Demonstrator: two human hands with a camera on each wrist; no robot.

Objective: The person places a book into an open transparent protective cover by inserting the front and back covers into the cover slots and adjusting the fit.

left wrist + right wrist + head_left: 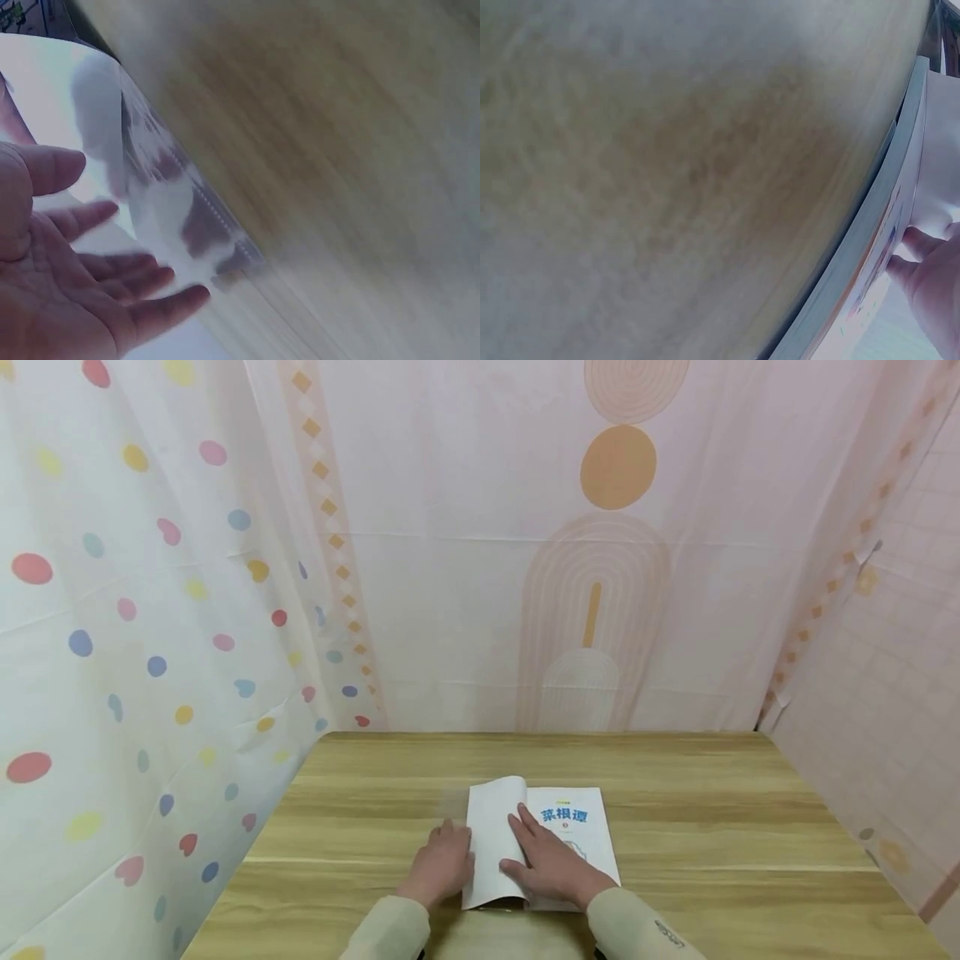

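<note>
- While the book lies flat on the wooden table, near the person's edge and a little right of the middle, its long axis runs away from the person, with the spine along its left side.
- A white leaf, either the cover or a first page, stands partly lifted over the left half of the book; its far corner curls upward, and the title page with blue characters shows to its right.
- Left hand: it rests at the outer left edge of the lifted leaf, just beside the spine. In the left wrist view the palm faces up with the fingers straight and spread, closing on nothing; the blurred leaf lies just beyond the fingertips, and whether they touch it cannot be told.
- Right hand: it lies flat across the leaf and the title page, fingers extended and slightly apart, pointing away from the person and somewhat to the left. It presses down rather than gripping.
- In the right wrist view the fingertips rest on the top of the book, whose page block shows edge-on against the table.
- Relation of note: both hands bracket the leaf, the left at its free edge, the right on top of it; the right hand covers more of the book.
</note>
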